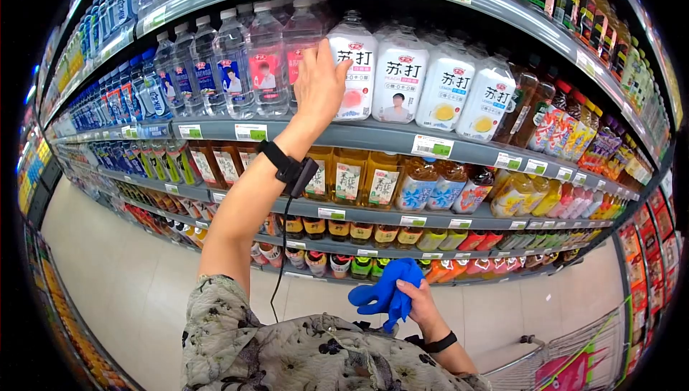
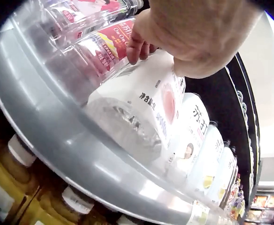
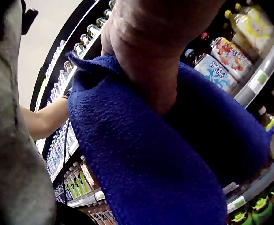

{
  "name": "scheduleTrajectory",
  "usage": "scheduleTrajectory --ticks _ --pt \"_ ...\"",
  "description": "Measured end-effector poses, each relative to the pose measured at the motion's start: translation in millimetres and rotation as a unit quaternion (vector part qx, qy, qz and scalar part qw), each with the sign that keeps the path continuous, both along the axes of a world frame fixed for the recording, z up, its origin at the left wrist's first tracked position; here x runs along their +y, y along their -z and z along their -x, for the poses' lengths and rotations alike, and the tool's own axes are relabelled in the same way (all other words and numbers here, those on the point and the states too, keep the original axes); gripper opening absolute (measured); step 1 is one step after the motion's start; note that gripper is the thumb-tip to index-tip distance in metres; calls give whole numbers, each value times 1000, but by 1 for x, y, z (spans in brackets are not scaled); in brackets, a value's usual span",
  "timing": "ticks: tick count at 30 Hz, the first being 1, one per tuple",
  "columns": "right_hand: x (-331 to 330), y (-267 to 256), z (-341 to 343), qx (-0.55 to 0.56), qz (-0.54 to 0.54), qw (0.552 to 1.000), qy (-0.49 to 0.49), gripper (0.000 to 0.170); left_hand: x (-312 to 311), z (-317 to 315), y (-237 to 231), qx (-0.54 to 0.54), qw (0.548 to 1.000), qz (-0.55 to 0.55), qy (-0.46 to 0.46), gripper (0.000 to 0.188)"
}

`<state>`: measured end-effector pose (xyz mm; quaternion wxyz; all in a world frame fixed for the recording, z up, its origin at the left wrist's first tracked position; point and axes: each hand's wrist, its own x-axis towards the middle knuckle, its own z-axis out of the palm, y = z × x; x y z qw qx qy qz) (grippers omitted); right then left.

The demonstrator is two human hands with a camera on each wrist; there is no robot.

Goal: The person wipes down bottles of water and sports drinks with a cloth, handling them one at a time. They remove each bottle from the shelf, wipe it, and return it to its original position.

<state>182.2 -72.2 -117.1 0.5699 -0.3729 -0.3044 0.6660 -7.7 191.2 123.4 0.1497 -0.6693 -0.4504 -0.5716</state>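
Observation:
My left hand [image 1: 320,84] grips a white-labelled soda water bottle [image 1: 354,93] with a peach picture on it. In the left wrist view the fingers [image 2: 135,49] curl over the bottle's far side, between it and a pink-labelled clear bottle [image 2: 101,54]. The gripped bottle [image 2: 146,105] is on the shelf, its clear base near the front edge. Low in the head view, my right hand [image 1: 425,308] holds a bunched blue cloth [image 1: 391,292]. That cloth [image 3: 146,150] hangs in broad folds in the right wrist view, hiding most of the fingers.
Matching white bottles [image 1: 402,79] stand to the right, and clear bottles with pink and blue labels [image 1: 233,68] to the left. Price tags line the grey shelf edge [image 1: 359,135]. Tea bottles [image 1: 348,179] fill the shelf below. A shopping cart [image 1: 574,351] is at lower right.

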Motion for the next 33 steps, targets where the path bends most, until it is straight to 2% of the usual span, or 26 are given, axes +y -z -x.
scheduleTrajectory --ticks 5,8,10,13,18,22,24,29,33 --pt "-1 2 -1 -3 -1 1000 2 33 -8 -2 26 15 999 -30 0 51" --pt "-3 1 -2 -1 -3 1000 4 34 0 6 49 12 997 -57 41 50" --pt "-5 2 -3 5 -2 1000 3 34 4 10 58 -31 994 -15 101 49" --pt "-5 8 -5 -5 0 1000 -1 33 7 17 59 -37 988 13 148 51" --pt "-3 4 -1 3 30 1000 3 25 -3 22 63 -33 986 46 159 62" --pt "3 7 0 2 32 999 -5 26 -1 19 68 -58 981 59 176 69" --pt "6 9 -1 -16 21 1000 -13 31 -1 17 68 -54 983 50 168 68" --pt "10 -3 1 0 27 999 -18 31 19 20 84 -16 988 -12 154 65" --pt "10 -6 4 6 21 1000 -13 28 8 20 75 -51 984 5 170 51"
